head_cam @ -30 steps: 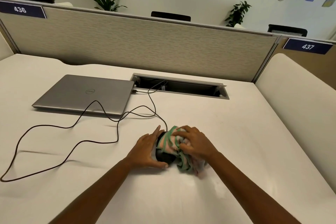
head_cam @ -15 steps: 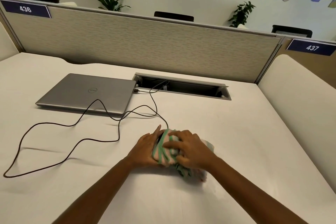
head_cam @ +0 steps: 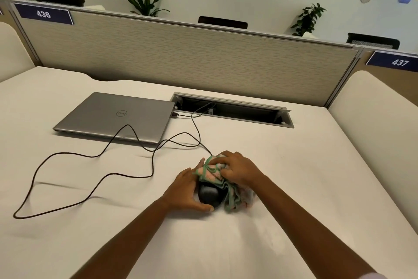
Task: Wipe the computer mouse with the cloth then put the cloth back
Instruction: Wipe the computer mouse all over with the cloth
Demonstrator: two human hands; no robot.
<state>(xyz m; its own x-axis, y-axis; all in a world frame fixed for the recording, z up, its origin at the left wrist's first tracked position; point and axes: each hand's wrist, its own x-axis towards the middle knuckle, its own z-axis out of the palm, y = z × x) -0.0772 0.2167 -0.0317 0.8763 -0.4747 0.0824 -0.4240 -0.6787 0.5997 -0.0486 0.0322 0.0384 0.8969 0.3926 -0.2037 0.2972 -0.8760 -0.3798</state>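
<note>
Fingers, right: curling tight around the bunched pink terry cloth with green edging (head_cam: 213,171), pressing it onto the far end of the mouse; right hand (head_cam: 239,171) is doing the rubbing.
Fingers, left: spreading in a medium-wide cup along the mouse's left flank, thumb hooking round its near edge; left hand (head_cam: 186,190) is gripping nothing else, probably bracing so the mouse is not sliding under the strokes.
Mouse: black rounded plastic computer mouse (head_cam: 208,195) is sitting between the two hands on the white desk top (head_cam: 294,177); its near half is showing bare, its far half is lying under the cloth.
Cloth tail: loose folds are trailing down beside the right wrist and resting on the desk.
Cable: thin black cord (head_cam: 90,156) is running away beyond the fingertips, looping far left of the left hand.
Laptop: closed silver laptop (head_cam: 117,115) is lying well beyond the left fingers, untouched.
Stage: judging mid-wipe; near half likely needing passes, cloth return not yet begun.
</note>
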